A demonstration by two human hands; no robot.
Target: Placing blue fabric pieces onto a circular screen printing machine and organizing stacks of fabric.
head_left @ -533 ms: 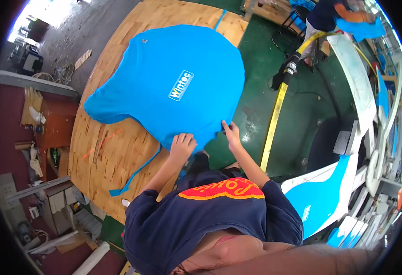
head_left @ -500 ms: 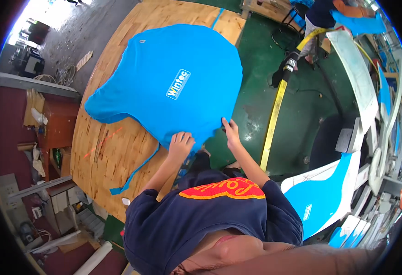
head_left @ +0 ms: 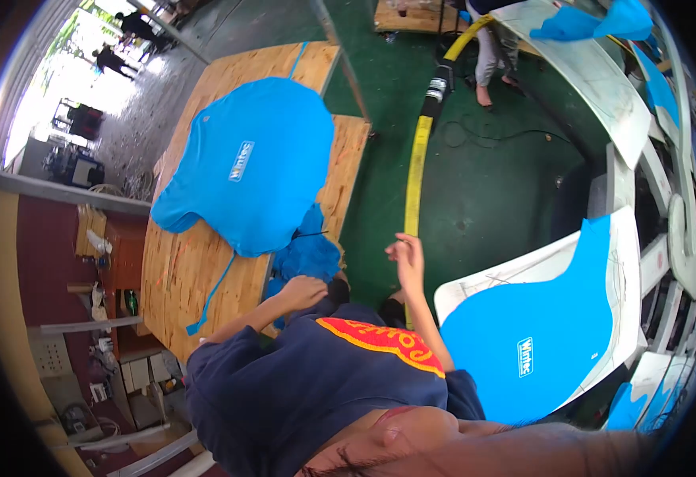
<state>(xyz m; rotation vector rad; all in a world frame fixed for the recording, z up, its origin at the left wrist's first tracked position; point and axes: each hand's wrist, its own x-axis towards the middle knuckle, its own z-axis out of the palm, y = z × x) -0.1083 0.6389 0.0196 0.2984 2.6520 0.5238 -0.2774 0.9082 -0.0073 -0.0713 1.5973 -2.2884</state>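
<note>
A large blue stretch-fabric cover (head_left: 276, 167) lies on the wooden table, rounded at the far side, with a narrower lobe to the left and a pale label. A thin blue strap (head_left: 211, 298) trails from its near edge. My left hand (head_left: 304, 293) is by the table's near edge, fingers curled in and apart from the cover, beside a crumpled blue cloth (head_left: 308, 256) hanging there. Nothing shows in it. My right hand (head_left: 408, 253) is raised over the floor with loosely bent fingers and holds nothing.
The wooden table (head_left: 172, 274) carries the cover. To the right, a white board (head_left: 463, 296) bears another blue fabric piece (head_left: 515, 350). A yellow-and-black curved bar (head_left: 418, 175) runs above the green floor. A person (head_left: 487, 56) stands at the far right; white panels (head_left: 594, 75) line that side.
Both hands have let go of the cover's near edge; the right hand has lifted away from it. My view has swung right, so the table and cover now sit farther left.
</note>
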